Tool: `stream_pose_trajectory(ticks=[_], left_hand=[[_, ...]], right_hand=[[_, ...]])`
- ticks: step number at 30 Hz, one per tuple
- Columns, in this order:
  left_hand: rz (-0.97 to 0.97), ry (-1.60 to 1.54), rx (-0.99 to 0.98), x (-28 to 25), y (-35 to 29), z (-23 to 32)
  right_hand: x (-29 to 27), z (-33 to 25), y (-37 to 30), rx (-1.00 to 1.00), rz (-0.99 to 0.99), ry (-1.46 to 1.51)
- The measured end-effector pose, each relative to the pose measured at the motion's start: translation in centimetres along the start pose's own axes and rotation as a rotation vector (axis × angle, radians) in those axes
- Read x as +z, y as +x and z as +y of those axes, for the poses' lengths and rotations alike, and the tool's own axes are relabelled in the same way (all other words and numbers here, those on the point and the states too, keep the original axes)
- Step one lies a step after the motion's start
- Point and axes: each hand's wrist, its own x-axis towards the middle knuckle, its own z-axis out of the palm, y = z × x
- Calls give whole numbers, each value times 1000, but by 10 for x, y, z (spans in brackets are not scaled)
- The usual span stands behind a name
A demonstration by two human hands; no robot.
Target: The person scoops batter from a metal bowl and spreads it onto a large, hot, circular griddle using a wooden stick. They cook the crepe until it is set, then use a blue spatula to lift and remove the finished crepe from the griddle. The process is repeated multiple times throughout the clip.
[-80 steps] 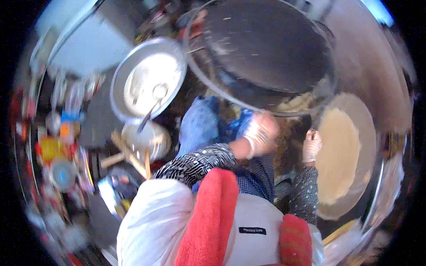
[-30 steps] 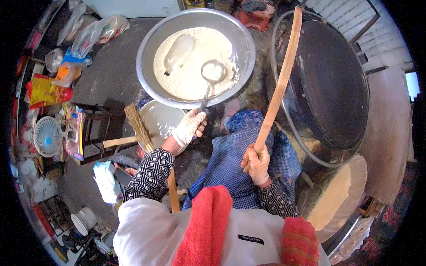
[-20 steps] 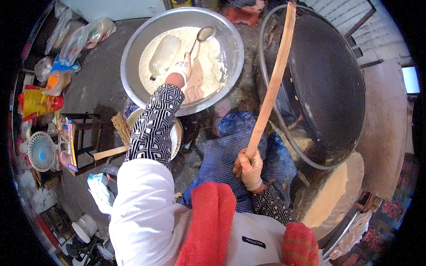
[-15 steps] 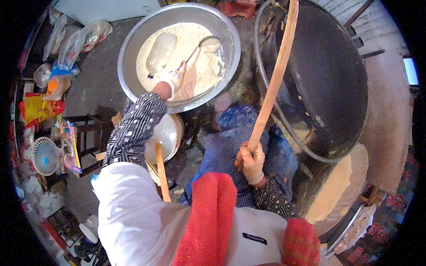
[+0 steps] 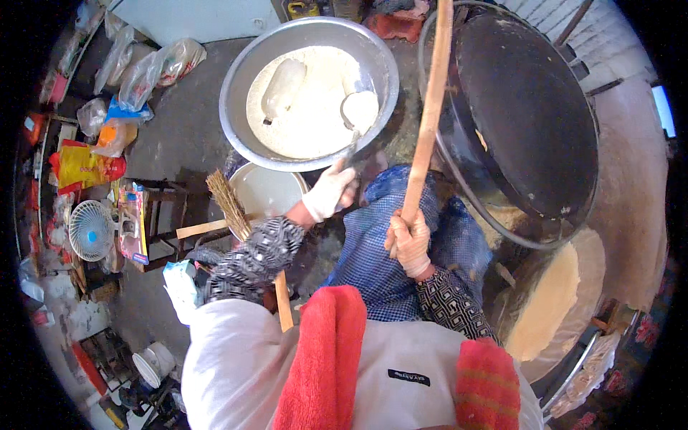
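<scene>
left hand (image 5: 329,192) grip closed on ladle (image 5: 356,115); right hand (image 5: 409,242) clasps stick (image 5: 428,107).

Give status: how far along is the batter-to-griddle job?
Done: ladle is loaded with batter from the metal basin. In hand: left hand holds the ladle, right hand the wooden stick. Left: the dark griddle is bare, nothing poured yet.
</scene>
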Motion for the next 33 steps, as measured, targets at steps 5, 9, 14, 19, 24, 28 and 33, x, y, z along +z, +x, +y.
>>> stream_pose_trajectory(ticks=[5,9,14,19,24,28,33], left_hand=[[-147,-666,126,61,38,-35],[-59,-369,151,61,-17,-49],[119,-220,150,1,-89,-55],[305,-125,221,-53,-121,-27],[346,-135,326,-62,-154,3],[35,-408,192,-21,-152,36],[-107,-565,190,-2,-134,40]], right_hand=[[10,10,-3,-19,-29,11],[4,3,-1,20,-120,-122],[-5,10,1,100,-109,99],[-45,-28,-17,218,-39,309],[-136,-62,-49,88,116,352],[-145,-76,-74,-146,223,294],[-114,-52,-83,4,-32,304]])
